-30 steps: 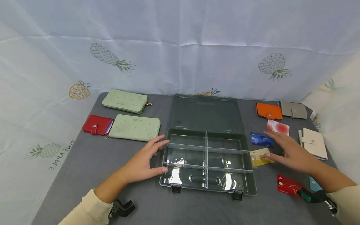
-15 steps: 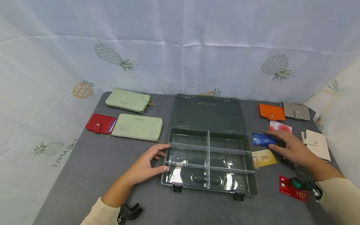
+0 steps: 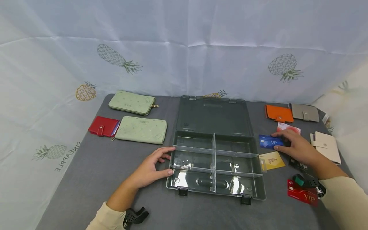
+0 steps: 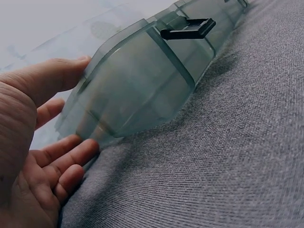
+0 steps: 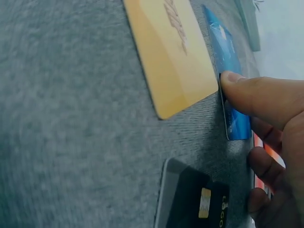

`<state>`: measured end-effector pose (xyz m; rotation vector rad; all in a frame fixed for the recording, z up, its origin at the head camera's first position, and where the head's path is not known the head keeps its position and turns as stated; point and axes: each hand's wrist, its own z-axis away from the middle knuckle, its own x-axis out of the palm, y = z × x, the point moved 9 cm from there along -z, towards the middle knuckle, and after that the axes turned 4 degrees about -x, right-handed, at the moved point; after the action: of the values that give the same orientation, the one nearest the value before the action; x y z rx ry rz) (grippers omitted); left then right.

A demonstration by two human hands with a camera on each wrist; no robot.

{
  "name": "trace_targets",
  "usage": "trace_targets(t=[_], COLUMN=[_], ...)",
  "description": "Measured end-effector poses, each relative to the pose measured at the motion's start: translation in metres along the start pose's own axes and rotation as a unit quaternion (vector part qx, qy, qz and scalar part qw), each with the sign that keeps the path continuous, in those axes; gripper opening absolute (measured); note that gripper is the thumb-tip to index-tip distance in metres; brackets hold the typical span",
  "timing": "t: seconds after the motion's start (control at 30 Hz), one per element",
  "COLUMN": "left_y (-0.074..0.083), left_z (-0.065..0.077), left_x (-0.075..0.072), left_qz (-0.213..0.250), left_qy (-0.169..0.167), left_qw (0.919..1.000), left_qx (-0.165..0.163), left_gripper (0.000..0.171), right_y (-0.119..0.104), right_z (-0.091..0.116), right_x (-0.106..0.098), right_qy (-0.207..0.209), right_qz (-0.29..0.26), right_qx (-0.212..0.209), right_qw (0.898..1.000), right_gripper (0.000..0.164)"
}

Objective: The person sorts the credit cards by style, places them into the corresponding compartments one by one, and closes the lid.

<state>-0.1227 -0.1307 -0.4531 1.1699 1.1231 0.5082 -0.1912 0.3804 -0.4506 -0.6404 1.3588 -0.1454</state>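
My left hand (image 3: 152,167) rests at the left side of a dark clear plastic compartment box (image 3: 215,189), whose lid lies open behind it. In the left wrist view the thumb (image 4: 71,71) touches the rim, while the other fingers lie loosely by the lower wall. At the right, my right hand (image 3: 300,148) pinches a blue VIP card (image 3: 267,142) between thumb and fingers at its long edges. The right wrist view shows the thumb (image 5: 237,83) on the blue card's (image 5: 225,45) edge. A yellow card (image 3: 273,160) lies just nearer, overlapping the box's handle in this view.
Around the right hand lie a black card (image 3: 297,164), a red VIP card (image 3: 302,192), a pink-and-white card (image 3: 288,128), and orange (image 3: 279,113), grey (image 3: 305,112) and cream (image 3: 326,147) card holders. Two green wallets (image 3: 141,129) and a red one (image 3: 104,126) lie at left.
My right hand has come down onto the blue card, and its fingers have closed on the edges. The left hand stays at the box's side, its index finger now lower along the rim.
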Motion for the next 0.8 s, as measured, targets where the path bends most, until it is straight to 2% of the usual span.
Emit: trace_targets(t=[0.17, 0.33, 0.43, 0.67, 0.8], left_y=[0.0, 0.001, 0.001, 0.001, 0.001], left_z=[0.001, 0.0, -0.001, -0.002, -0.001], left_x=[0.0, 0.001, 0.001, 0.0, 0.0], left_qz=[0.007, 0.012, 0.012, 0.013, 0.015], left_qy=[0.002, -0.002, -0.001, -0.001, -0.002], left_qw=[1.0, 0.9999, 0.9999, 0.9999, 0.9998], left_qx=[-0.003, -0.008, -0.008, -0.007, -0.009], left_gripper=[0.071, 0.072, 0.072, 0.073, 0.072], right_y=[-0.004, -0.002, -0.001, -0.007, -0.007], right_z=[-0.003, -0.002, -0.003, -0.008, -0.008], right_x=[-0.001, -0.002, -0.003, -0.012, -0.019], right_qy=[0.006, -0.007, -0.019, -0.021, -0.023], right_qz=[-0.013, -0.019, -0.02, -0.047, -0.07], right_qx=[0.003, 0.034, 0.047, 0.02, 0.025], right_qw=[1.0, 0.999, 0.999, 0.998, 0.997], right_gripper=[0.048, 0.048, 0.043, 0.026, 0.023])
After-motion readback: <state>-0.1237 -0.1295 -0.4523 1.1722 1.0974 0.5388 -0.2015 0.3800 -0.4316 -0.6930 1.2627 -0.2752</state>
